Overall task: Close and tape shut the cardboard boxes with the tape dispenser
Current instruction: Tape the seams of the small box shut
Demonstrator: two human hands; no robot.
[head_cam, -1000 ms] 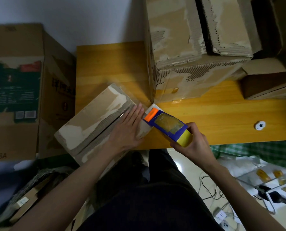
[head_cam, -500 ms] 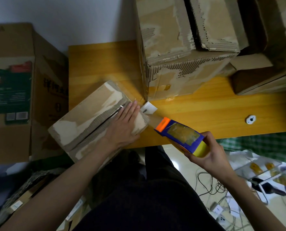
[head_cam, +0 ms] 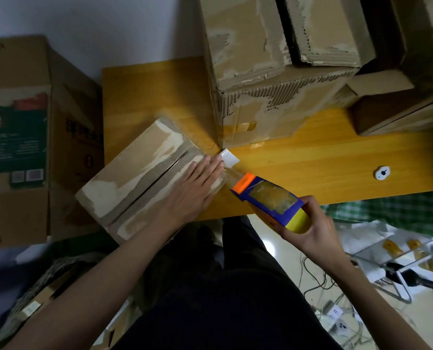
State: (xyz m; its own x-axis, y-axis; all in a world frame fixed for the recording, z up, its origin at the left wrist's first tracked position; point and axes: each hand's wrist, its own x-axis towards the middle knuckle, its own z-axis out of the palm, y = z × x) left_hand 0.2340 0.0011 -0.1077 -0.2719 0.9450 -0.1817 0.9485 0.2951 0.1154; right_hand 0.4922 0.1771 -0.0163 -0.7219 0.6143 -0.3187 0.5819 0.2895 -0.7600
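Note:
A small worn cardboard box (head_cam: 139, 173) lies at an angle on the left end of the wooden table (head_cam: 299, 162), its two top flaps closed along a centre seam. My left hand (head_cam: 197, 185) rests flat on the box's right end, fingers together, pressing the flaps down. My right hand (head_cam: 309, 228) grips a blue, yellow and orange tape dispenser (head_cam: 268, 200) just right of the box, near the table's front edge. A clear strip of tape runs from its orange tip to the box end, beside a small white tag (head_cam: 229, 157).
A large torn cardboard box (head_cam: 268, 79) stands behind on the table, with more boxes (head_cam: 397, 114) at the right. A tall printed carton (head_cam: 26, 137) stands left of the table. A small white round object (head_cam: 382, 172) lies on the table. Cables and papers cover the floor at right.
My right hand has pulled the dispenser away from the box end, toward the right and front, drawing out tape. My left hand stays pressed on the box.

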